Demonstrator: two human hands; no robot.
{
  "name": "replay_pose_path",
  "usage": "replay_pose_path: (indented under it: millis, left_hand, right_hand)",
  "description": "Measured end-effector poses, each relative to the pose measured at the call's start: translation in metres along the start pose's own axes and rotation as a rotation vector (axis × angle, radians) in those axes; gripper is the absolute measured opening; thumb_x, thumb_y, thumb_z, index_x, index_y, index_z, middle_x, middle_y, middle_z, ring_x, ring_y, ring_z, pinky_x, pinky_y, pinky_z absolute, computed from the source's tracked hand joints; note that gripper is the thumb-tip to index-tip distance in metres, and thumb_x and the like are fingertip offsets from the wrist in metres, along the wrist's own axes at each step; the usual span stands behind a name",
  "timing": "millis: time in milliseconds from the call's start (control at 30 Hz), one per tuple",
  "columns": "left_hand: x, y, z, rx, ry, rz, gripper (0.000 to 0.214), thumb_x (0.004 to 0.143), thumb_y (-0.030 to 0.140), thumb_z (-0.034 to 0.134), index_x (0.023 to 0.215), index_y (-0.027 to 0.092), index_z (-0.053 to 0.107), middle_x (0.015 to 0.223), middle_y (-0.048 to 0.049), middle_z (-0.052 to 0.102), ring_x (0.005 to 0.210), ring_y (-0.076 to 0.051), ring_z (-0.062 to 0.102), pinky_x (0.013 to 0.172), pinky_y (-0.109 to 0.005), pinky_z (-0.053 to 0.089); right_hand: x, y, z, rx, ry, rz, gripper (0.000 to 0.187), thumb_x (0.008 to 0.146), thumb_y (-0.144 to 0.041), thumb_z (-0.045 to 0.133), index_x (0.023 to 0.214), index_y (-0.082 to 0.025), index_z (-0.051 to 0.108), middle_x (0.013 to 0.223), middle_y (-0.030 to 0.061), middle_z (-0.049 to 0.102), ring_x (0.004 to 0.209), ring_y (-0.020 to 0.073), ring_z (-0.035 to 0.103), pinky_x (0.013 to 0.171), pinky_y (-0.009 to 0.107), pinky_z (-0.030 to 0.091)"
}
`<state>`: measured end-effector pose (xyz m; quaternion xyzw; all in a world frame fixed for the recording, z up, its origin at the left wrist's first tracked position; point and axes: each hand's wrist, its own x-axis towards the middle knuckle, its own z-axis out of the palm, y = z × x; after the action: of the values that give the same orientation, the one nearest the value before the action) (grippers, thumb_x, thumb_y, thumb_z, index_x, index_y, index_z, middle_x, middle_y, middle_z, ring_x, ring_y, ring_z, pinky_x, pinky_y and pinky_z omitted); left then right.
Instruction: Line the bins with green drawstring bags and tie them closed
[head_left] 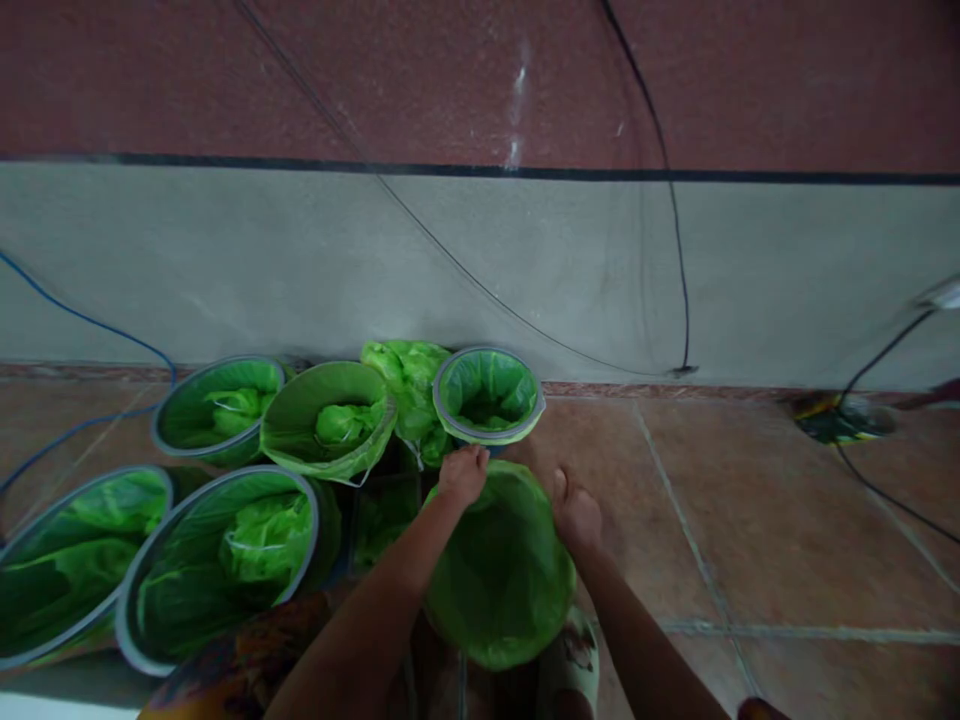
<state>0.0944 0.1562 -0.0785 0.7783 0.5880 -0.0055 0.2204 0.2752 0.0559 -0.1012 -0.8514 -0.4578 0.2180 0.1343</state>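
Note:
Directly in front of me stands a round bin lined with a green plastic bag (499, 570), its mouth facing up. My left hand (463, 475) is closed on the bag at the far left of the rim. On the right side of the same rim, my right hand (577, 510) is closed with the thumb upward, its fingers partly hidden against the bag. Just beyond, near the wall, sits a smaller bin with a grey rim (489, 395) and a green liner. A bunched green bag (409, 385) lies to its left.
Several green-lined bins, including one with a grey rim (225, 560) and one with the liner over its rim (328, 420), crowd the left. A thin black cable (679, 250) hangs down the wall (300, 260). A blue cable (90, 318) runs at left. Tiled floor (637, 480) extends right.

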Motion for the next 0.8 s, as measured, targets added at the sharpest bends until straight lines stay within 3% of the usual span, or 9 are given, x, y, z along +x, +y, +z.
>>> replay_pose_path:
  millis: [100,200,333,467,667,800]
  left_hand:
    - [0.004,0.009,0.010,0.047,-0.042,0.056,0.043,0.101,0.035,0.027,0.105,0.017,0.066,0.108,-0.0114,0.072,0.103,-0.022,0.067,0.094,-0.036,0.047]
    - [0.002,0.008,0.019,0.042,-0.061,0.077,0.044,0.100,0.036,0.028,0.106,0.016,0.067,0.108,-0.0120,0.072,0.102,-0.023,0.067,0.093,-0.036,0.047]
    - [-0.001,-0.011,0.023,0.011,-0.088,0.154,0.037,0.098,0.040,0.037,0.116,0.023,0.065,0.115,-0.0062,0.071,0.108,-0.020,0.065,0.096,-0.030,0.045]
    - [-0.001,-0.027,0.023,0.052,-0.144,0.209,0.033,0.096,0.037,0.044,0.119,0.022,0.062,0.115,-0.0070,0.070,0.108,-0.021,0.064,0.095,-0.031,0.046]
    - [-0.002,-0.021,0.025,0.096,-0.160,0.141,0.031,0.092,0.024,0.046,0.119,0.016,0.059,0.107,-0.0138,0.071,0.101,-0.026,0.067,0.089,-0.037,0.050]
    - [-0.007,-0.013,0.021,0.079,-0.112,0.196,0.060,0.082,0.025,0.061,0.138,0.016,0.043,0.129,-0.0152,0.061,0.120,-0.029,0.057,0.104,-0.044,0.041]
  right_hand:
    - [0.029,-0.018,0.000,0.029,-0.110,-0.085,0.060,0.100,-0.040,0.016,0.110,-0.010,0.068,0.102,0.0197,0.072,0.094,0.0252,0.069,0.082,0.034,0.049]
    - [0.038,-0.023,0.012,0.073,-0.200,-0.221,0.052,0.099,-0.033,0.022,0.100,-0.012,0.070,0.099,0.0160,0.073,0.093,0.0212,0.068,0.084,0.031,0.049]
    - [0.029,-0.015,0.023,0.080,-0.258,-0.320,0.034,0.093,-0.034,0.042,0.105,-0.018,0.069,0.100,0.0104,0.073,0.096,0.0224,0.065,0.088,0.033,0.047]
    - [0.026,-0.007,0.026,0.103,-0.307,-0.373,0.035,0.094,-0.036,0.039,0.108,-0.018,0.066,0.098,0.0095,0.072,0.091,0.0206,0.066,0.083,0.030,0.047]
    - [0.022,-0.006,0.027,0.055,-0.285,-0.338,0.033,0.093,-0.037,0.041,0.105,-0.017,0.064,0.098,0.0087,0.072,0.092,0.0211,0.065,0.082,0.030,0.047]
    - [-0.002,0.012,0.023,0.005,-0.182,-0.181,0.040,0.096,-0.034,0.031,0.115,-0.015,0.060,0.098,0.0123,0.072,0.090,0.0233,0.067,0.078,0.032,0.047]
